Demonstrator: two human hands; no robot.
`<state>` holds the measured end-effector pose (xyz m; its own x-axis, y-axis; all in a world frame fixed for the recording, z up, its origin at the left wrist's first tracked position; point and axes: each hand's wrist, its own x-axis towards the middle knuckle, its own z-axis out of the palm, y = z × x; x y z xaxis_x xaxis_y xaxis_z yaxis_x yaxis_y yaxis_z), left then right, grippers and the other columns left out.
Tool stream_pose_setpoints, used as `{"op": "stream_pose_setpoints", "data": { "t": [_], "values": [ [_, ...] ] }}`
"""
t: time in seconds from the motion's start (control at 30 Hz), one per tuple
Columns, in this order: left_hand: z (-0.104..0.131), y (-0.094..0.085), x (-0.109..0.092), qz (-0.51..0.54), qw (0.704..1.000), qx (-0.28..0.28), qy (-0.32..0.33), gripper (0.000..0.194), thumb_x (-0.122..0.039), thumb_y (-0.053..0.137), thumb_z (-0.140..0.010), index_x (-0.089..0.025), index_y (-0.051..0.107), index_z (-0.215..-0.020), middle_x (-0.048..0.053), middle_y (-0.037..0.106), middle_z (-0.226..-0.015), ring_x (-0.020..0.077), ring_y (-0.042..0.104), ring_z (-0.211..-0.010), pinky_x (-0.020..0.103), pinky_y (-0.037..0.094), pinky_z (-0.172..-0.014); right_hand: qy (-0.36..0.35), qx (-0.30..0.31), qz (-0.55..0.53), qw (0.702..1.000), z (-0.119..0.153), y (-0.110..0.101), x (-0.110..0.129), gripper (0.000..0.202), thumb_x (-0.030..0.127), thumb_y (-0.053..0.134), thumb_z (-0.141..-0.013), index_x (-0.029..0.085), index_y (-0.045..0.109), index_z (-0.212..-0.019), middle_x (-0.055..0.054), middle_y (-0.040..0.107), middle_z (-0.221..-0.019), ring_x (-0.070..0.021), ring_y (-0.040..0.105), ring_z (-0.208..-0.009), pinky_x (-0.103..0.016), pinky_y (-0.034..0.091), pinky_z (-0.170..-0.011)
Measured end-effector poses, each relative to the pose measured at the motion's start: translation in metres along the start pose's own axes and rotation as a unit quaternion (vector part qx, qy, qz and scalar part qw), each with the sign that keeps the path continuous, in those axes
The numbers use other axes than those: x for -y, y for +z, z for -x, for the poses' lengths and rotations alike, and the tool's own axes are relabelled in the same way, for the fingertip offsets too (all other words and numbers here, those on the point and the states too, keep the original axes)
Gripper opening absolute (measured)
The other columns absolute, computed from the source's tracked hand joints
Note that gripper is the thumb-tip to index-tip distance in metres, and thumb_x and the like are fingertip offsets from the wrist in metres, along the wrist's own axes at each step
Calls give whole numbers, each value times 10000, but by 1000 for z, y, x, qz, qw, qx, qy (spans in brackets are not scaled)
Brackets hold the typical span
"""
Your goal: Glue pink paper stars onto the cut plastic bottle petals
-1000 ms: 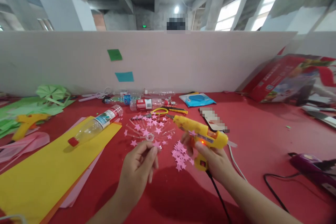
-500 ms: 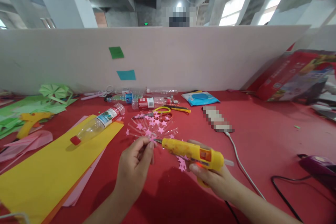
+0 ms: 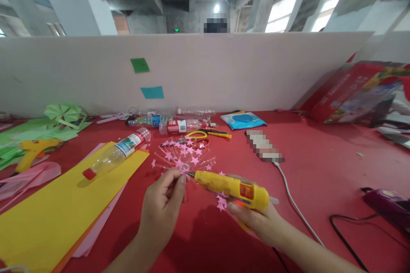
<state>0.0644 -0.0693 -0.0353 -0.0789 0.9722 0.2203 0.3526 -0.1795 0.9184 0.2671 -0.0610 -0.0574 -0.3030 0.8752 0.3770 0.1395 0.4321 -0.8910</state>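
Observation:
My right hand [image 3: 253, 217] grips a yellow hot glue gun [image 3: 218, 182], a clear glue stick poking from its back end and a red light glowing near the grip. Its metal nozzle points left, right at the fingertips of my left hand [image 3: 163, 200]. Those fingers are pinched on a small pink star [image 3: 184, 170], partly covered by them. Just beyond spreads a fan of clear plastic strips [image 3: 205, 163] tipped with pink stars [image 3: 194, 161]. More loose pink stars [image 3: 221, 203] lie beneath the glue gun.
Left are a clear bottle [image 3: 107, 162] on yellow paper [image 3: 64, 204], another yellow glue gun [image 3: 35, 149] and green paper [image 3: 64, 113]. Behind lie bottles [image 3: 176, 126], yellow-handled scissors [image 3: 197, 135], a cutter knife [image 3: 221, 135] and a wipes pack [image 3: 243, 120]. A white cable [image 3: 291, 196] runs right.
The view has shifted slightly, so things sit a little further left. My hands, the glue gun and the star keep nearly the same arrangement, nozzle still at my left fingertips.

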Motion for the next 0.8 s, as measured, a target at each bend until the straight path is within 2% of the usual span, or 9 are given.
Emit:
{"op": "stream_pose_setpoints", "data": {
  "t": [0.13, 0.27, 0.43, 0.53, 0.8],
  "values": [
    [1, -1, 0, -4, 1000, -2, -3, 266, -418, 475, -855, -208, 510, -695, -62, 437, -509, 73, 395, -392, 183, 314, -400, -10, 15, 34, 999, -1, -2, 1, 226, 431, 599, -809, 224, 626, -896, -33, 612, -737, -172, 574, -665, -299, 520, -622],
    [0, -1, 0, -7, 1000, -4, -3, 257, -414, 482, -849, -209, 525, -700, -58, 441, -503, 78, 398, -393, 184, 311, -395, -11, 19, 42, 999, -3, -1, 6, 221, 422, 579, -816, 209, 623, -853, -31, 597, -731, -151, 544, -640, -258, 488, -561],
    [0, -1, 1, -13, 1000, -1, 6, 262, -412, 477, -853, -209, 522, -694, -59, 445, -501, 77, 399, -387, 186, 320, -399, -8, 26, 38, 999, -3, 1, 7, 228, 423, 568, -820, 205, 599, -760, -16, 556, -694, -134, 502, -608, -250, 470, -560],
    [1, -1, 1, -16, 1000, 1, 9, 261, -408, 466, -860, -209, 521, -700, -61, 443, -505, 76, 400, -387, 184, 325, -401, 1, 27, 29, 999, -3, 1, 6, 226, 429, 572, -814, 204, 594, -801, -8, 546, -685, -125, 489, -579, -248, 465, -549],
    [0, -1, 3, -40, 999, 4, 35, 281, -411, 436, -881, -206, 493, -697, -69, 438, -507, 75, 411, -394, 179, 333, -403, 33, 33, 16, 999, -2, 0, 4, 296, 465, 588, -803, 190, 604, -911, -43, 612, -761, -153, 564, -628, -272, 504, -587]
  ]
}}
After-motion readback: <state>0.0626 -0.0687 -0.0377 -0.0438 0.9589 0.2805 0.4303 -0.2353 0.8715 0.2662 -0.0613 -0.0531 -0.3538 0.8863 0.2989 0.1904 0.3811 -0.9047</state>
